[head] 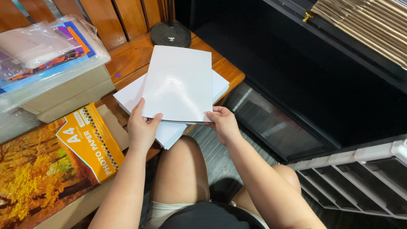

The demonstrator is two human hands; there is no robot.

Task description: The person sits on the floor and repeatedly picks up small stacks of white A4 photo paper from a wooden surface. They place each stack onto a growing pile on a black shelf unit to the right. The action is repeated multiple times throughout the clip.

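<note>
Both hands were on a thin stack of glossy white rectangular sheets (177, 82), held just above a thicker pile of the same white paper (169, 133) lying askew on the brown wooden bench (131, 55). Left hand (142, 127) pinched the near-left corner, thumb on top, fingers curled under; right hand (222, 123) closed on the near-right corner, fingertips wrapped over the edge. Held stack was roughly level and apart from the pile at its near edge; cannot tell if the far edge touched. Step in hand looked like squaring or lifting off a batch of sheets from the pile. Any next move would call for keeping both corners level so the slick sheets don't fan or slide. Beside the left hand lay an orange-and-autumn-print flat paper pack (63, 161); further left, clear plastic bags of coloured items (42, 51) on a grey box; a black round lamp base (171, 34) behind
</note>
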